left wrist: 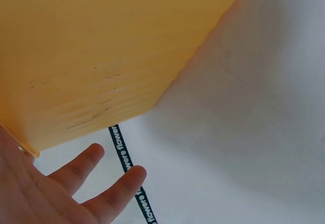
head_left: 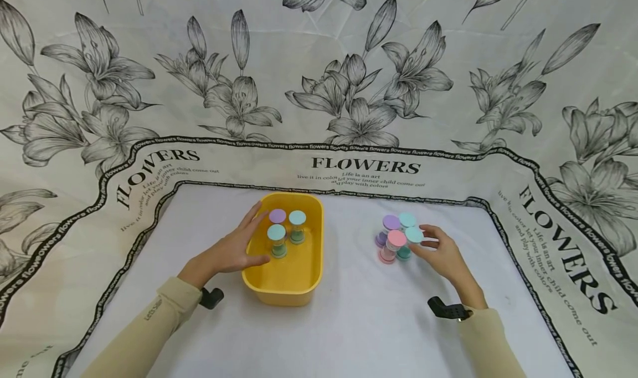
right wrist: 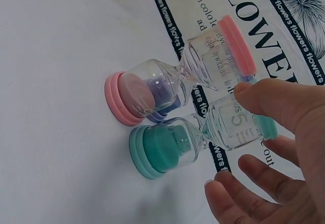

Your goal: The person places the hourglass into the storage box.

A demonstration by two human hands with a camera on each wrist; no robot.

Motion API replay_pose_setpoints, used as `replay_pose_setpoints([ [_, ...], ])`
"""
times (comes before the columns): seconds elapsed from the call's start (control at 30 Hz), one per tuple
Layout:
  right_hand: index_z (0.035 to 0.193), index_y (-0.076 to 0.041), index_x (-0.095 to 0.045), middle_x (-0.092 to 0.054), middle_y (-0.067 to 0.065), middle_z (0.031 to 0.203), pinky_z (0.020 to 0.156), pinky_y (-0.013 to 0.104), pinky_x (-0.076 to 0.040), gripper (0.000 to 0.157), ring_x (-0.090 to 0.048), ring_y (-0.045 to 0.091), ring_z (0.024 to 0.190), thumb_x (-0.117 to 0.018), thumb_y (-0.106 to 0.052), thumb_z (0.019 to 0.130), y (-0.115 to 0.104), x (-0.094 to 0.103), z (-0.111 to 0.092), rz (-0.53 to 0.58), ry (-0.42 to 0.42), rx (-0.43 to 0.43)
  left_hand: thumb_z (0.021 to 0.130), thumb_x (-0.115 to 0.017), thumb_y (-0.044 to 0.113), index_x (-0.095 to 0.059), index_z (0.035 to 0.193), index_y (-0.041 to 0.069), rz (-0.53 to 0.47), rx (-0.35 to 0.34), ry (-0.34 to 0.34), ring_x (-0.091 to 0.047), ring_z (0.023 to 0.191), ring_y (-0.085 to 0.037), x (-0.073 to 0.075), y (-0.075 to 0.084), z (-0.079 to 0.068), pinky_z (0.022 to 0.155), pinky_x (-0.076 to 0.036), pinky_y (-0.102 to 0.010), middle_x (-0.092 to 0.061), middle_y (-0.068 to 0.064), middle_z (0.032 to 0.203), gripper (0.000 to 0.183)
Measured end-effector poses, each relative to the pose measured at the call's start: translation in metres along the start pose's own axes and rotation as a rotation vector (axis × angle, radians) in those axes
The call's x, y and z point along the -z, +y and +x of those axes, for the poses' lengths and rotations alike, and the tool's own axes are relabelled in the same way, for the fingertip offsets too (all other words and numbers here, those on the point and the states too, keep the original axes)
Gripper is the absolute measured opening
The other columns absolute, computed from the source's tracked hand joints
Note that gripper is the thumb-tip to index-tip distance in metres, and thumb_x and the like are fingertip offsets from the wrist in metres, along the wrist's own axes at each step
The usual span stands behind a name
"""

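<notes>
On the right of the table, sand timers stand upright in a tight cluster: a purple one (head_left: 391, 223), a pink one (head_left: 396, 238), a teal one at the back (head_left: 407, 219) and a nearer teal one (head_left: 413, 235). My right hand (head_left: 442, 253) pinches that nearer teal sand timer by its top, thumb on one side and a finger on the other. At the left rim of a yellow bin (head_left: 282, 298) is my left hand (head_left: 231, 251), its fingers spread. Inside the bin stand a purple sand timer (head_left: 277, 216) and two teal ones (head_left: 297, 218).
A white cloth (head_left: 359, 333) with a black lettered border covers the table. Behind it rises a flower-printed sheet (head_left: 359, 112). The bin's walls stand higher than its floor all round, and bare cloth lies between the bin and the cluster.
</notes>
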State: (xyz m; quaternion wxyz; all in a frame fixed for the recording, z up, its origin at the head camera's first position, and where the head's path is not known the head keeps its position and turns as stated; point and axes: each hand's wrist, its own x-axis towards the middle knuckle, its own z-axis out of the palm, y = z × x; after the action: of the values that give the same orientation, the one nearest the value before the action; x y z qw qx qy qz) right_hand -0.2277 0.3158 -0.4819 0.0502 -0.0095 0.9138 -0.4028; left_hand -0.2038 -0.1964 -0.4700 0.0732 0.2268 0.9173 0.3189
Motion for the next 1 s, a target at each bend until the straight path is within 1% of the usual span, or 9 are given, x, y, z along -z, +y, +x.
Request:
replay_pose_setpoints([
  [0.3, 0.149, 0.0, -0.046, -0.051, 0.028, 0.147, 0.096, 0.05, -0.058, 0.07, -0.058, 0.046, 0.13, -0.071, -0.04, 0.097, 0.004, -0.003, 0.003, 0.011, 0.013, 0.027, 0.087, -0.07, 0.062, -0.013, 0.167, 0.015, -0.006, 0.0, -0.001, -0.026, 0.154, -0.047, 0.001, 0.002, 0.001, 0.109, -0.04, -0.072, 0.011, -0.005, 0.175, 0.109],
  [0.53, 0.148, -0.002, -0.047, -0.053, 0.026, 0.144, 0.093, 0.047, -0.06, 0.073, -0.061, 0.044, 0.127, -0.071, -0.047, 0.095, 0.005, -0.002, 0.0, -0.011, 0.021, -0.001, 0.086, -0.07, 0.064, -0.014, 0.167, 0.015, -0.01, 0.0, 0.0, -0.025, 0.154, -0.047, 0.001, 0.001, 0.0, 0.11, -0.038, -0.072, 0.011, -0.006, 0.175, 0.11],
  [0.67, 0.148, -0.001, -0.047, -0.053, 0.026, 0.145, 0.094, 0.051, -0.059, 0.074, -0.061, 0.044, 0.126, -0.071, -0.048, 0.095, 0.004, 0.004, -0.004, -0.039, 0.029, -0.008, 0.086, -0.07, 0.063, -0.014, 0.167, 0.015, -0.01, -0.003, 0.001, -0.023, 0.155, -0.046, 0.0, 0.0, 0.001, 0.111, -0.037, -0.071, 0.011, -0.006, 0.174, 0.109],
  [0.8, 0.147, 0.001, -0.048, -0.053, 0.028, 0.145, 0.093, 0.053, -0.058, 0.072, -0.061, 0.045, 0.126, -0.07, -0.045, 0.096, -0.001, 0.012, -0.007, -0.06, 0.053, 0.019, 0.087, -0.071, 0.062, -0.013, 0.167, 0.015, -0.008, -0.003, 0.0, -0.023, 0.155, -0.046, 0.0, 0.0, 0.001, 0.112, -0.037, -0.071, 0.012, -0.005, 0.174, 0.109],
  [1.0, 0.146, 0.002, -0.049, -0.054, 0.028, 0.143, 0.09, 0.051, -0.059, 0.069, -0.062, 0.046, 0.124, -0.071, -0.041, 0.097, -0.011, 0.028, -0.009, -0.075, 0.095, 0.076, 0.087, -0.071, 0.061, -0.013, 0.167, 0.015, -0.017, 0.005, -0.004, -0.023, 0.155, -0.047, 0.0, 0.0, 0.001, 0.111, -0.036, -0.073, 0.012, -0.004, 0.174, 0.109],
])
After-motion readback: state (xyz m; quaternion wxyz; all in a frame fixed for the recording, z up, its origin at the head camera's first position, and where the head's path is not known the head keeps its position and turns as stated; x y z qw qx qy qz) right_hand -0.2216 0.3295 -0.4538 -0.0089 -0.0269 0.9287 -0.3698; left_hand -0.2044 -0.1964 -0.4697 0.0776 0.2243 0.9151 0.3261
